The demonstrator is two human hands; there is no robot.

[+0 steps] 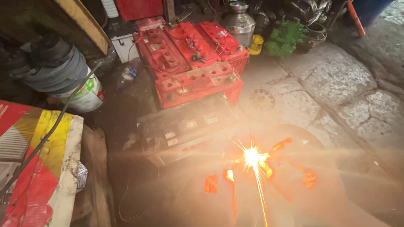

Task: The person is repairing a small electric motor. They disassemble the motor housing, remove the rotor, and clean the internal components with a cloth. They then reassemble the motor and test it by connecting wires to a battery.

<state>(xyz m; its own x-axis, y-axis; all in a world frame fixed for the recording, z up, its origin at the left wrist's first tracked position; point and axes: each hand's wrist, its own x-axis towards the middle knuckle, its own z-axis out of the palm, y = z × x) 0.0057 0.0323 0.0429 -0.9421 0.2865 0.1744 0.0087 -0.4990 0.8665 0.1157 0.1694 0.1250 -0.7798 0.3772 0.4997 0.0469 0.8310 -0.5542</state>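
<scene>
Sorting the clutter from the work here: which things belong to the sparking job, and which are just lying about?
In the job: spark; black battery; both hands lost in glare.

Lying about: red batteries; plastic bottle; green part; steel pot; paint can.

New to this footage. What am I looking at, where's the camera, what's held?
No machine here: a single camera on a person's head looks down at a stone floor. A bright spark burst glares at bottom centre and washes out the area, so the hands cannot be made out, nor anything held. Behind it lies a dark battery, then a group of red batteries with wires. On the left stand a paint bucket and a red and yellow box; a green metal part sits at the back.
</scene>
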